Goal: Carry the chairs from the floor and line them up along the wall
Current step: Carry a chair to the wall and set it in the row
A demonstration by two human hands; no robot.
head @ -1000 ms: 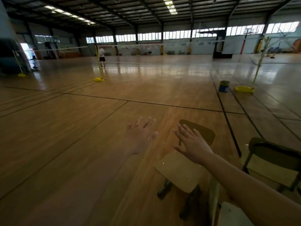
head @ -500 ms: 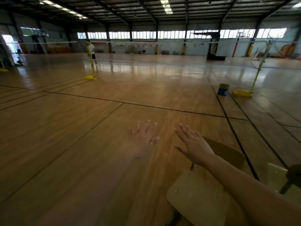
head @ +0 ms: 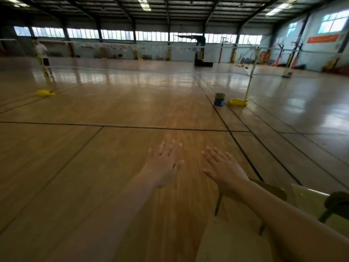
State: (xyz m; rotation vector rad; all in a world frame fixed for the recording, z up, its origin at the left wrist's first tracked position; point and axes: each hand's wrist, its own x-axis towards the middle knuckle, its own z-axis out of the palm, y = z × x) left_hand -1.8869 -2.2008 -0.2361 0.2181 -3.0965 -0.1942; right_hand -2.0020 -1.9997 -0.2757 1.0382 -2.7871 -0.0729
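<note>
Two empty hands stretch forward above the glossy wooden floor [head: 94, 167], probably reaching to lift a chair: left hand [head: 164, 165] with fingers spread, right hand [head: 224, 171] flat and straight. Under the right wrist stands a tan wooden chair [head: 226, 244]; just right, a pale second chair [head: 307, 201]. Far ahead, a blue tin [head: 219, 99], contents unseen.

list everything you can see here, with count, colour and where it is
near chair: one, tan seat and back, dark frame, bottom right under the right arm
second chair: one, pale, dark frame, right edge
can: one, blue and green, on the floor beside the net stand
net stand: one, yellow, right of centre
yellow base: one, floor, left
person: one, white top, far left
floor: wood, black lines
left hand: one, open, empty, centre
right hand: one, open, empty, beside it
</note>
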